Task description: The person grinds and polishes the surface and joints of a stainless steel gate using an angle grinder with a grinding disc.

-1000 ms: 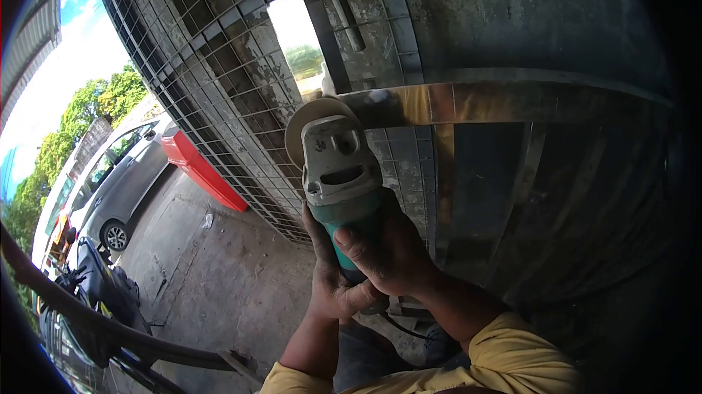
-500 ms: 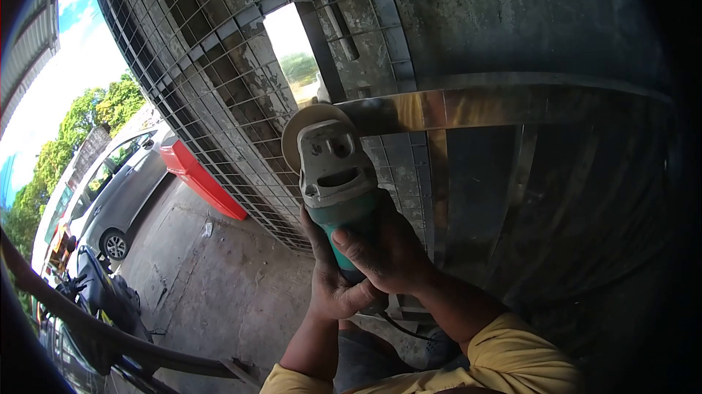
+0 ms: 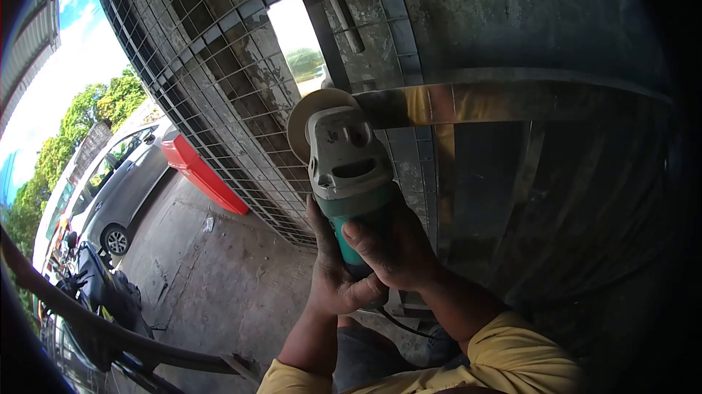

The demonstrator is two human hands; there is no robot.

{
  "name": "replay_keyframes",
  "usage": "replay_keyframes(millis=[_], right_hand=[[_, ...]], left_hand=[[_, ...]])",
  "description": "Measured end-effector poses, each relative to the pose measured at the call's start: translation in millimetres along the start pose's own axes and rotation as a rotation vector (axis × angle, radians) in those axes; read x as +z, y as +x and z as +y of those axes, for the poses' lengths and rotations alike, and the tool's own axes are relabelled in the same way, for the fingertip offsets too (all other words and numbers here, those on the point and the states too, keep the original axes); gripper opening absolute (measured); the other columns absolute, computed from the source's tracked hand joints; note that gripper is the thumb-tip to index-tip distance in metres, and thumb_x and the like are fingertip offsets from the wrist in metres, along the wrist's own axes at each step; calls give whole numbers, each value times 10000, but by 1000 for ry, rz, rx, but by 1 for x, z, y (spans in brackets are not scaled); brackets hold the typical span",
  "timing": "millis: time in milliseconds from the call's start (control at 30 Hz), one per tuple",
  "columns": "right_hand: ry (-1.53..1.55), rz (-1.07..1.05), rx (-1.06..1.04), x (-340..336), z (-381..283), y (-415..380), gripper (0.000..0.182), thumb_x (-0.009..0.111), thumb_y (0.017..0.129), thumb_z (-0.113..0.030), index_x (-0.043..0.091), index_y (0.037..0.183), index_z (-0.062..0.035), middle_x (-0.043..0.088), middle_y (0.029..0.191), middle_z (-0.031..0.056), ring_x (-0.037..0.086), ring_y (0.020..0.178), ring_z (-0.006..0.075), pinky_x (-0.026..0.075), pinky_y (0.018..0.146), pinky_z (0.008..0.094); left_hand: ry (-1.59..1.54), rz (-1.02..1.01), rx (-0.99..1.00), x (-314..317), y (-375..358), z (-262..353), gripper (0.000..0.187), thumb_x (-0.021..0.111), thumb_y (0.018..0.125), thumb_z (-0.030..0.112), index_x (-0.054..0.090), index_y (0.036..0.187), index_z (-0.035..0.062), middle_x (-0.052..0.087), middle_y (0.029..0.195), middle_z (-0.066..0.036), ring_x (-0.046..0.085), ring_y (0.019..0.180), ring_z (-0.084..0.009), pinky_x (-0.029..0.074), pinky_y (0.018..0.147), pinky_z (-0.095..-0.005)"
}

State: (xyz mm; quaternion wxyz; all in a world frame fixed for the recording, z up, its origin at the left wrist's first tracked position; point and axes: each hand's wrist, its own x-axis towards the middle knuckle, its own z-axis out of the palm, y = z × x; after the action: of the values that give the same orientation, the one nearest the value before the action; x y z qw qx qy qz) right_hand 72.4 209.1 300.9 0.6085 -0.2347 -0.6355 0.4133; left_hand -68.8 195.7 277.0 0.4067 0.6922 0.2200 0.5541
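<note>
Two hands clamp an angle grinder.
Fingers of the left hand and right hand wrap its green body; just beyond them, its disc is beside the metal bar, with a gray car far to their left.

The only view comes from a camera on the person's head, facing forward and steeply down over the yellow sleeves. It looks from close above the left hand and right hand, with the grinder near the middle. Beyond them it faces the wire mesh and the metal bar, which runs to the right. The wide, curved view also takes in the floor and, farther off at left, the car; its rim is rounded and dark.
</note>
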Motion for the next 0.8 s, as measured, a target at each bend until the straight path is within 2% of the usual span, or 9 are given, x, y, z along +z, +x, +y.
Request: replay_keyframes(millis=[67, 167, 267, 367, 467, 600, 667, 767, 800], right_hand=[[-7, 8, -9, -2, -1, 2, 774, 661, 939, -468, 338, 1413, 51, 547, 1323, 203, 570, 1220, 280, 458, 1020, 397], [-110, -2, -100, -2, 19, -3, 680, 683, 945, -362, 339, 1389, 21, 495, 1288, 219, 568, 1178, 313, 469, 993, 423], [-35, 24, -72, 1, 9, -1, 669, 684, 943, -356, 347, 1385, 16, 499, 1271, 214, 571, 1164, 316, 472, 983, 426], [-1, 19, -6, 0, 4, 1, 798, 659, 932, -491, 329, 1430, 38, 525, 1343, 207, 548, 1243, 284, 443, 1038, 402], [-129, 24, -84, 0, 18, -1, 796, 659, 931, -490, 330, 1431, 35, 536, 1329, 200, 559, 1226, 280, 450, 1031, 400], [-67, 35, -30, 0, 9, 1, 758, 666, 933, -457, 336, 1415, 27, 525, 1301, 204, 567, 1196, 295, 459, 1008, 413], [-25, 43, -60, -1, 7, 2, 676, 679, 938, -384, 354, 1373, 19, 499, 1251, 213, 580, 1135, 328, 482, 960, 438], [-122, 28, -161, 0, 20, 1, 697, 673, 940, -396, 337, 1379, 29, 494, 1262, 218, 577, 1148, 333, 484, 964, 437], [-100, 38, -136, 0, 18, 2, 707, 672, 940, -405, 333, 1382, 30, 493, 1262, 218, 576, 1150, 334, 484, 965, 437]], left_hand=[[9, -5, 27, -1, 1, 0, 1422, 883, 745, 394, -242, 1557, 80, 218, 1610, -231, 327, 1453, -335, 312, 1161, -424], [-4, 4, 69, 1, 1, -3, 1427, 891, 737, 388, -235, 1561, 88, 219, 1612, -228, 325, 1456, -334, 309, 1163, -423], [0, -8, 54, -3, 3, -2, 1434, 898, 730, 386, -231, 1564, 95, 214, 1614, -227, 318, 1460, -333, 302, 1167, -422], [-5, -25, 53, -4, 4, -1, 1437, 901, 728, 381, -234, 1564, 101, 221, 1610, -226, 323, 1457, -329, 307, 1164, -418], [-51, -9, 64, 2, 5, -2, 1438, 900, 731, 377, -242, 1561, 103, 234, 1604, -225, 332, 1451, -322, 315, 1159, -414], [-40, -32, 4, -2, 7, 4, 1440, 900, 735, 376, -251, 1558, 109, 247, 1597, -226, 339, 1445, -314, 327, 1150, -410], [8, -60, 24, -6, 6, 4, 1437, 902, 735, 362, -246, 1561, 111, 249, 1596, -223, 341, 1441, -306, 331, 1147, -405], [-18, -60, 78, -4, 9, -2, 1435, 908, 732, 337, -239, 1564, 113, 258, 1593, -219, 349, 1435, -297, 342, 1140, -399], [-41, -45, 93, -4, 8, -3, 1435, 911, 730, 328, -236, 1565, 113, 262, 1591, -218, 352, 1433, -294, 347, 1137, -397]])
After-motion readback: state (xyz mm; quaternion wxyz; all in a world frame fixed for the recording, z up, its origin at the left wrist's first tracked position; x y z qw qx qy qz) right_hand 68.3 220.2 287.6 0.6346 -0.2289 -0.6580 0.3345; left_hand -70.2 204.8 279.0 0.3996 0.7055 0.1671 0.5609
